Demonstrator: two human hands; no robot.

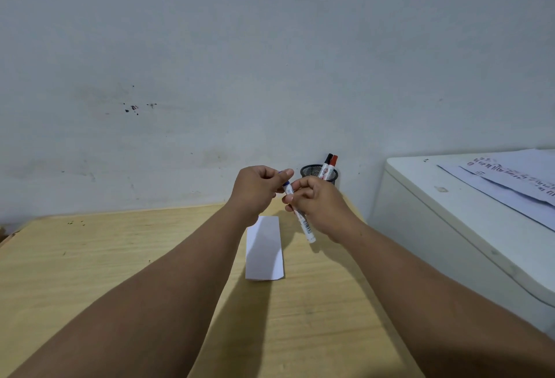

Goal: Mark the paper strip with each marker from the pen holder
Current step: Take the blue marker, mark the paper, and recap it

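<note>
A white marker (304, 223) with a blue cap end is held slanted above the wooden table (90, 257). My right hand (322, 206) grips its barrel. My left hand (259, 187) pinches the blue cap at the marker's upper end. Under both hands lies a white paper strip (264, 250), blank where it shows. A black mesh pen holder (315, 171) stands at the wall behind my right hand, with a black-capped marker (327, 163) and a red-capped marker (333, 164) standing in it.
A white appliance or cabinet (450, 227) rises on the right beside the table, with printed papers (510, 179) on top. A grey-white wall (210, 62) runs directly behind the table. The table's left corner is at the far left.
</note>
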